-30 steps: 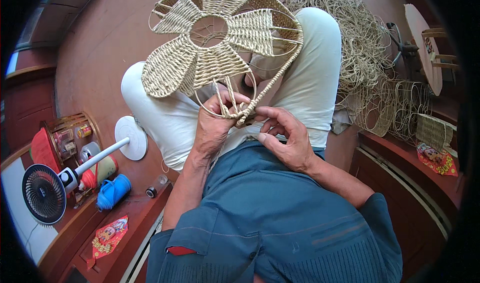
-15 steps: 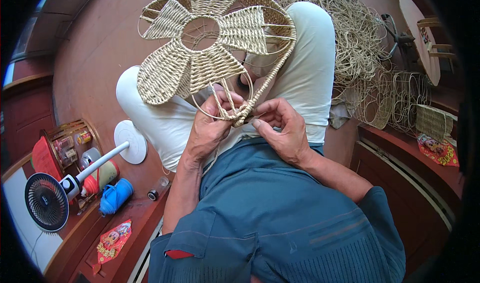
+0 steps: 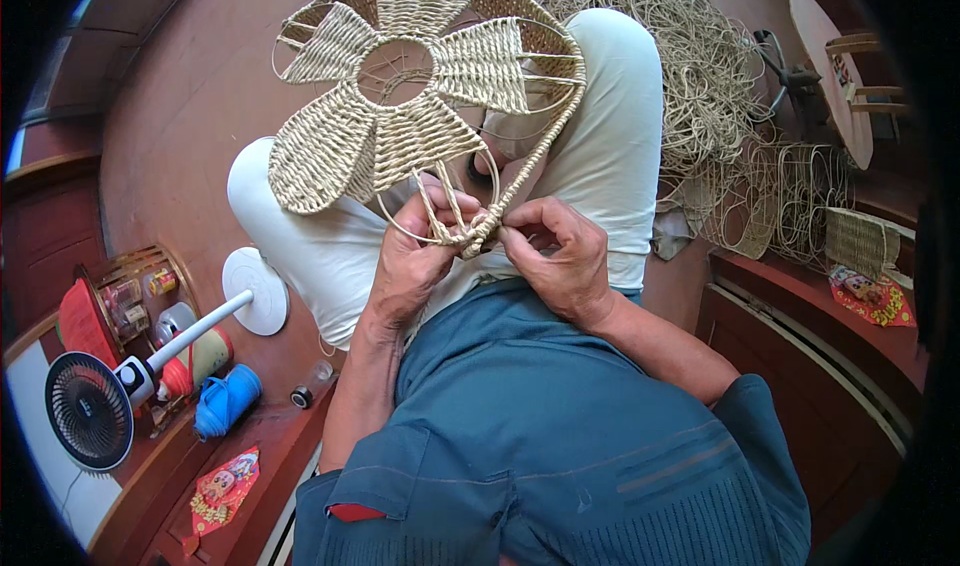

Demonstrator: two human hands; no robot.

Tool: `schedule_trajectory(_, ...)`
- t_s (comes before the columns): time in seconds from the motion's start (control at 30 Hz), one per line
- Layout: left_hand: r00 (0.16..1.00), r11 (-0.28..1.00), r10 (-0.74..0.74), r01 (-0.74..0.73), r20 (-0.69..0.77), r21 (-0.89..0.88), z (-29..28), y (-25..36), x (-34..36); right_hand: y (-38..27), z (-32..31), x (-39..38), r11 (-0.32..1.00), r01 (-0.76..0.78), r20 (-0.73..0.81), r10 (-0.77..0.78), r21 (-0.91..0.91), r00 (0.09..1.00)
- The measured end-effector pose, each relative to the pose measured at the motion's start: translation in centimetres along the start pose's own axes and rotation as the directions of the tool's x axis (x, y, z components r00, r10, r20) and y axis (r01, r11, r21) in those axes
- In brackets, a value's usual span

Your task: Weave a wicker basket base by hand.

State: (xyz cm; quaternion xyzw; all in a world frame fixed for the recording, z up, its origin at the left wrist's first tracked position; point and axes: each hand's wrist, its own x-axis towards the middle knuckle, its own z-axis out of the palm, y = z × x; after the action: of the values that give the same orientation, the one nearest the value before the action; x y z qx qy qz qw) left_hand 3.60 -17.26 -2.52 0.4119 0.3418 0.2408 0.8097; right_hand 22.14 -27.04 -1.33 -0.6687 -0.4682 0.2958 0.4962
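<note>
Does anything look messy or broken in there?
Nothing looks clearly broken or spilled. The messiest thing is the heap of straw-coloured cord at the upper right, because its strands lie loose and tangled. Some petals on the woven flower panel have open, unwoven tips, which looks more unfinished than damaged.

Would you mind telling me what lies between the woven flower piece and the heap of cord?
In the head view, the person's white-clad right knee lies between the woven flower piece and the heap of cord.
</note>
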Motion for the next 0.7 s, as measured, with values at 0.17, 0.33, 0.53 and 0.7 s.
schedule_trajectory(0.17,0.999,1.0,0.012,-0.011,-0.037,0.024,0.3,0.2,-0.1,-0.3,0.1,0.2,0.995,0.069,-0.005,-0.069,-0.075,0.998)
schedule_trajectory(0.33,0.999,0.999,0.0,0.002,-0.036,0.032,0.5,1.0,-0.4,-0.2,0.2,0.3,0.991,0.099,-0.02,-0.102,-0.088,0.995)
schedule_trajectory(0.53,1.0,1.0,-0.013,0.013,-0.026,0.014,0.6,1.1,-0.4,-0.1,0.3,0.8,0.992,0.075,-0.013,-0.076,-0.103,0.997)
schedule_trajectory(0.7,0.999,0.999,-0.011,0.012,-0.039,0.041,0.9,1.6,-0.4,-1.0,-0.8,1.9,0.994,-0.019,0.104,0.03,-0.108,0.994)
